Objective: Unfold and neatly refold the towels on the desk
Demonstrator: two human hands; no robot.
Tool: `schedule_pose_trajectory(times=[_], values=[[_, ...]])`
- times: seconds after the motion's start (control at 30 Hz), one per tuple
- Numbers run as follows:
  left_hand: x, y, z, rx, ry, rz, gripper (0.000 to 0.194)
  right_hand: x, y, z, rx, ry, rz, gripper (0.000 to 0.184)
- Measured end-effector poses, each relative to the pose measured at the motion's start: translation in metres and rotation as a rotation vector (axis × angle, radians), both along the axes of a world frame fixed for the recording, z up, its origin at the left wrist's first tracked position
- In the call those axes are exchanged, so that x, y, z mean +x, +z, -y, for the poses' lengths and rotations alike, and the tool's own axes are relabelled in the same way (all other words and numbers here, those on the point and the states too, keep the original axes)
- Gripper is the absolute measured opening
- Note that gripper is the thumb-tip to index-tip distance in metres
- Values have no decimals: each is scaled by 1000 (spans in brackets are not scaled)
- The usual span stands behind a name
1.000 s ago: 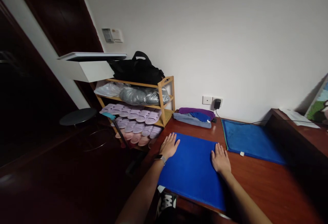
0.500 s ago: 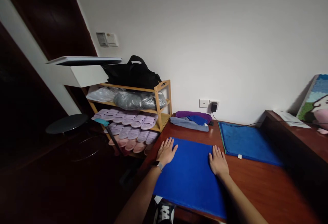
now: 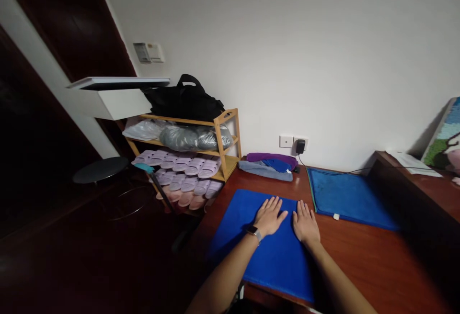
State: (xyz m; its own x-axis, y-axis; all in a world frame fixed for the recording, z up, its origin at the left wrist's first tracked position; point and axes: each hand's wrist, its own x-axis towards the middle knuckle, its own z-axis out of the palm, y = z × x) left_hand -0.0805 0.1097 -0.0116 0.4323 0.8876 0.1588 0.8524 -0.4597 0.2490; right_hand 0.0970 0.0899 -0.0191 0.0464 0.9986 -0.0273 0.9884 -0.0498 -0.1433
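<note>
A bright blue cloth (image 3: 276, 261) lies spread flat on the reddish-brown wooden desk (image 3: 352, 252), its near edge close to the desk's front edge. My left hand (image 3: 269, 217), with a watch (image 3: 254, 232) on the wrist, rests palm down on the middle of the cloth's far part, fingers stretched out. At the cloth's right edge my right hand (image 3: 305, 221) lies flat too, fingers extended and pointing away from me. Neither hand grips anything. Part of the cloth is hidden under my left forearm.
Another blue cloth (image 3: 352, 199) with a white tag lies at the right. Folded cloths (image 3: 266, 168) rest by the wall, below a plugged-in charger (image 3: 300, 146). Left of the desk stands a wooden rack (image 3: 224, 153) with slippers (image 3: 187, 185) and a black bag (image 3: 187, 101). A round stool (image 3: 100, 169) is farther left.
My left hand has slid right, from the cloth's left edge to its middle, nearer my right hand. The right hand stays at the right edge. The view has shifted slightly.
</note>
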Motion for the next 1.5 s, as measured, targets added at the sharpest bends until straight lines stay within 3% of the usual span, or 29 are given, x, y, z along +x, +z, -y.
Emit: schedule_pose_trajectory(times=[0.2, 0.33, 0.5, 0.67, 0.73, 0.8, 0.9, 0.97, 1.07, 1.23, 1.3, 1.37, 1.5], values=[[-117, 7, -18, -29, 263, -66, 73, -1, 1, 1, -6, -12, 15, 68], [-157, 8, -22, -53, 324, -82, 71, -1, 2, 1, -11, -20, 18, 68], [-163, 8, -24, -76, 335, -75, 70, -2, 4, 1, -14, -25, 29, 67], [-155, 26, -27, -61, 372, -58, 72, -3, 4, 1, -23, -26, 18, 68], [-129, 32, -21, -22, 337, -42, 73, -2, 3, 1, -16, -23, 12, 68], [-87, 29, -7, 25, 195, -15, 72, -1, 1, 1, -12, -21, 12, 68], [-23, 12, 20, 79, -110, 27, 67, 1, -2, 1, -4, 0, 21, 69], [-2, 2, 34, 82, -199, 37, 66, 2, -3, 0, 0, 12, 15, 69], [-24, -3, 42, 49, -127, 18, 67, 3, -5, 0, 6, 4, 6, 69], [-130, 9, 41, -19, 228, -55, 72, 2, -5, 0, -7, -5, 7, 69], [-158, 9, 41, -18, 300, -71, 74, 2, -5, 0, -14, -11, 2, 69], [-169, 4, 43, -1, 318, -77, 74, 1, -3, 0, -16, -16, -6, 69], [-167, -5, 42, 31, 329, -86, 73, -2, 6, -1, -16, -39, -19, 68]])
